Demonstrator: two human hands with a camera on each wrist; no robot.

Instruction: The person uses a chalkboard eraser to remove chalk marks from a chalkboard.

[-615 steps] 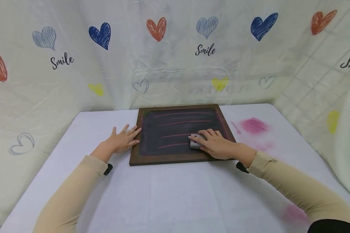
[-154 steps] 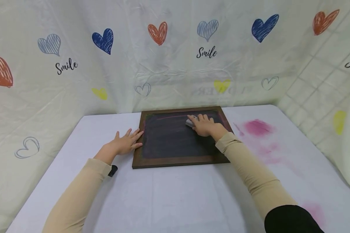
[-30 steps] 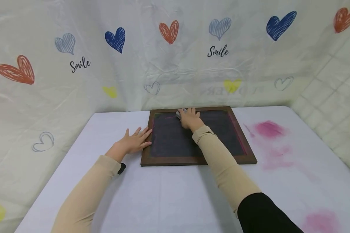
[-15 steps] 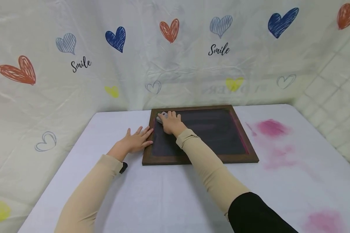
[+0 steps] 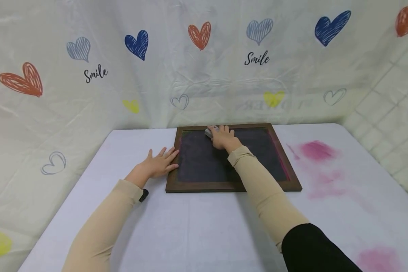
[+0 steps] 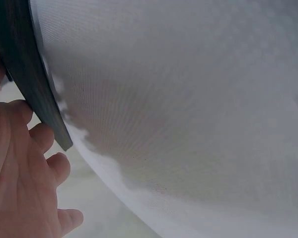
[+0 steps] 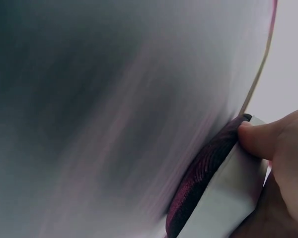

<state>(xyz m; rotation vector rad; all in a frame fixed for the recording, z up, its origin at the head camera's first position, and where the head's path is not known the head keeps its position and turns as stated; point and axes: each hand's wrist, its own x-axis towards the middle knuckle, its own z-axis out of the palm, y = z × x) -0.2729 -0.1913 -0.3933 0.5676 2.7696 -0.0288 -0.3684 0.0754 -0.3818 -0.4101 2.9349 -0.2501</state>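
Note:
A chalkboard (image 5: 202, 162) with a brown wooden frame lies on the white-covered table. Its dark surface shows faint pink haze, with stronger pink along the inner right edge. My right hand (image 5: 223, 139) grips a chalkboard eraser (image 5: 210, 132) near the top edge, left of the middle. In the right wrist view the eraser (image 7: 216, 198) has a pale body and a dark pad dusted pink, its pad against the smeared board; the thumb presses on its side. My left hand (image 5: 157, 165) rests with spread, straight fingers on the left side of the frame (image 6: 35, 79).
Pink chalk smudges (image 5: 319, 151) mark the white tablecloth (image 5: 197, 230) right of the board, with another at the lower right. Behind the table hangs a pale curtain (image 5: 221, 71) printed with hearts.
Several pink lines showed on the board earlier; the last stub of the top one has gone. My right hand swept the eraser to the top left corner, then back right. My left hand stays put.

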